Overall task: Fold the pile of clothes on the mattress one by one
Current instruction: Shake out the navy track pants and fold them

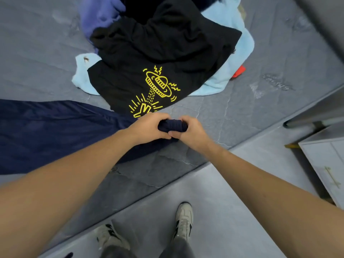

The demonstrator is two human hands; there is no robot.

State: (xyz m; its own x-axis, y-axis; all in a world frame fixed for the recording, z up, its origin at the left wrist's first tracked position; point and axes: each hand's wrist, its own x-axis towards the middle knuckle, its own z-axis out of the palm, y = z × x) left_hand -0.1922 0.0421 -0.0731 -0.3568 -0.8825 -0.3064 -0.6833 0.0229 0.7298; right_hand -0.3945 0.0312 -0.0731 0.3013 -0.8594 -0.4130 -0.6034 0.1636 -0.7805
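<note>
No readable text showing anywhere. Black shirt (158, 58) is only displaying a yellow line-drawing graphic (155, 92), no letters or numbers. Faint marks on the mattress (275, 84) are staying illegible.

Both hands (168, 128) grip bunched navy garment (55, 131)

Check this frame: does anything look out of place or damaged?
Yes: the grey mattress cover shows pale cracks, seemingly worn, near both hands, left hand and right hand, which grip a bunched navy garment.
</note>
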